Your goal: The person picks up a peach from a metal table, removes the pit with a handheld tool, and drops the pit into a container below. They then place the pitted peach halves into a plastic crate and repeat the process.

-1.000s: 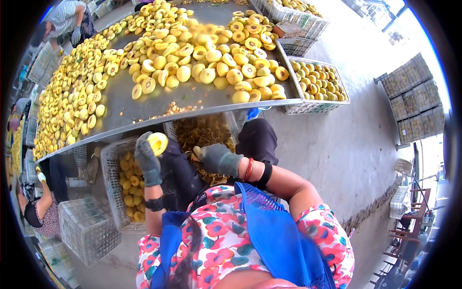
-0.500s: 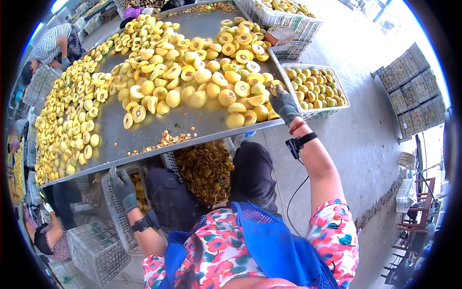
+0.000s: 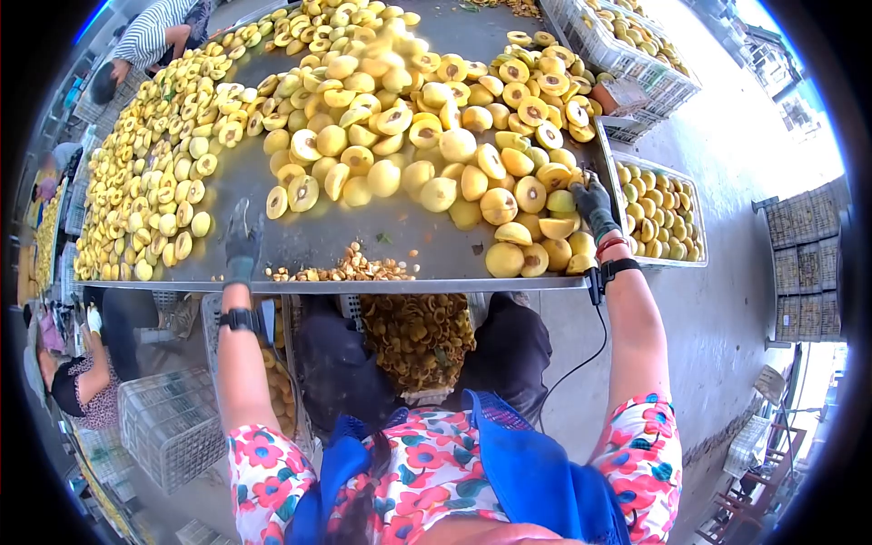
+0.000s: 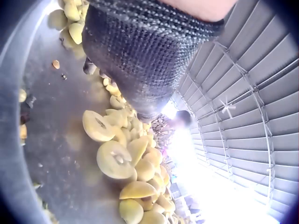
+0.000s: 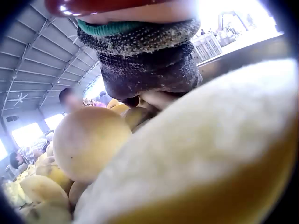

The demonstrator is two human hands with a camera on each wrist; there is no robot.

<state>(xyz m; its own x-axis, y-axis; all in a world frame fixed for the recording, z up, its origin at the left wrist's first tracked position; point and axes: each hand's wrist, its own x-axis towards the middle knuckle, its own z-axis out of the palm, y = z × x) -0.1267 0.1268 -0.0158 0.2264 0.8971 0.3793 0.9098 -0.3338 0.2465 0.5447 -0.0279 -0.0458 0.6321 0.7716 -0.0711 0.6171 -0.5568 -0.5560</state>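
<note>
Halved yellow peaches (image 3: 381, 177) lie heaped across the metal table (image 3: 327, 236), many with the cut face up. My left hand (image 3: 242, 241), in a dark grey glove, reaches over the table's front left part with its fingers pointing forward and nothing in them. Near that glove (image 4: 140, 56), cut peach halves show in the left wrist view. My right hand (image 3: 595, 207), gloved too, is at the right end of the heap, fingertips among the peach halves. In the right wrist view a large peach half (image 5: 201, 158) hides much below the glove (image 5: 147, 70); I cannot tell what its fingers hold.
Small brown bits (image 3: 354, 266) lie along the table's front edge. Beneath it stands a crate of brownish scraps (image 3: 413, 345) between my knees. A crate of peaches (image 3: 658, 213) sits against the table's right side. A cable (image 3: 581, 368) hangs from my right wrist. Other people work at left.
A second ago my left hand held a peach half over my lap; it was empty half a second ago and is now over the table. My right hand went from my lap to the heap's right end.
</note>
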